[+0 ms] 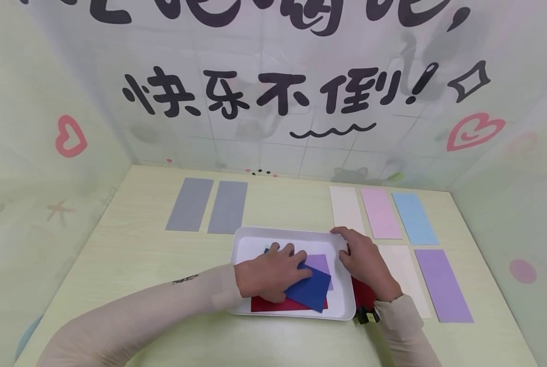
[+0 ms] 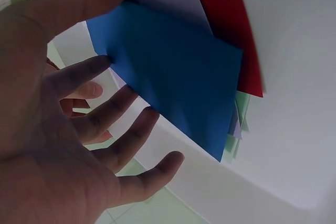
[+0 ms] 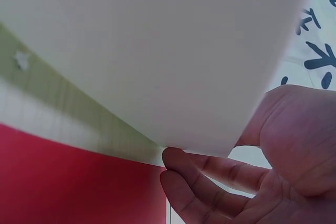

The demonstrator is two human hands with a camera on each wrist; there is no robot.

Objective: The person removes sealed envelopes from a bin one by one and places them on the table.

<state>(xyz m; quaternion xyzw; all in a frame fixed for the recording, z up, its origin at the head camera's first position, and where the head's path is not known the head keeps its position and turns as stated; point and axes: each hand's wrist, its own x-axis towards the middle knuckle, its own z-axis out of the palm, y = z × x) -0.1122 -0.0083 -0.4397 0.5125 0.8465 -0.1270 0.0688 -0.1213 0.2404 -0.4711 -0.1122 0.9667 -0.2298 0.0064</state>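
A white tray (image 1: 280, 230) stands at the middle of the table with several coloured cards in it. Over it my left hand (image 1: 270, 272) holds a dark blue card (image 1: 316, 293) by its long edges, thumb on one side and fingertips on the other (image 2: 173, 77). Under that card lie a light purple card (image 1: 320, 261) and a red card (image 1: 278, 304); pale green corners (image 2: 233, 142) peek out. My right hand (image 1: 367, 260) grips the tray's right end near the far corner. Beneath that hand, another red card (image 1: 362, 291) is partly hidden.
Two grey cards (image 1: 189, 204) lie side by side at the back left. To the right are an off-white card (image 1: 346, 206), a pink card (image 1: 382, 213), a light blue card (image 1: 415, 218), a second off-white card (image 1: 404, 275) and a purple card (image 1: 444, 285). Printed curtains surround the table.
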